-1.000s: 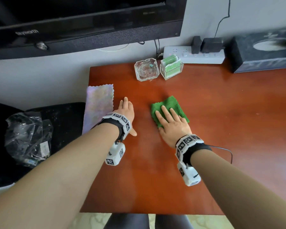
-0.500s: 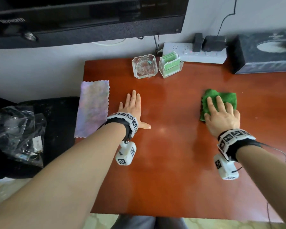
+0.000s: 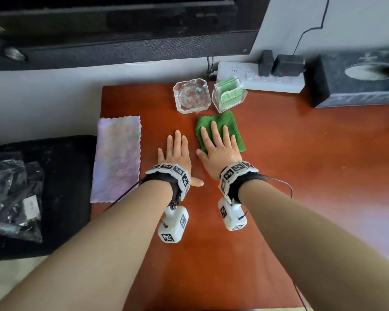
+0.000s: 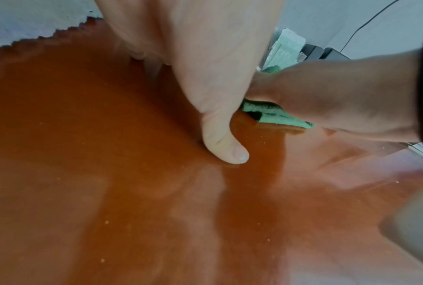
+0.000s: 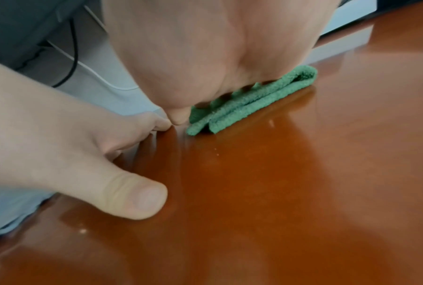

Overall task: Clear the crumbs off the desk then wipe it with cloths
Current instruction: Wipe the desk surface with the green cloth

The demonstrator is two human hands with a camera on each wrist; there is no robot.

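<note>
The right hand (image 3: pixel 220 151) lies flat, fingers straight and slightly spread, pressing the folded green cloth (image 3: pixel 233 126) against the red-brown desk (image 3: pixel 301 176); half a second ago that hand and cloth were far out to the right of the glass ashtray (image 3: pixel 191 96), roughly below the power strip (image 3: pixel 276 81), and now they sit just in front of the ashtray and the clear holder of green packets (image 3: pixel 229 94), the cloth's far edge close to both but seemingly not touching them; a second ago the cloth was also in front of the ashtray, only farther from it; the right wrist view shows the cloth (image 5: pixel 249 98) doubled over under the palm, thumb tip down on the wood beside it; the left hand (image 3: pixel 175 153) rests open and flat on the desk in front of the ashtray, holding nothing, thumb stuck out sideways, much as before, though the right hand now lies just beside it; the pale iridescent cloth (image 3: pixel 118 158) stays spread at the desk's left edge, to the left of and nearer than the ashtray; in the left wrist view a few pale crumbs (image 4: pixel 106 222) dot the wood near the thumb.
</note>
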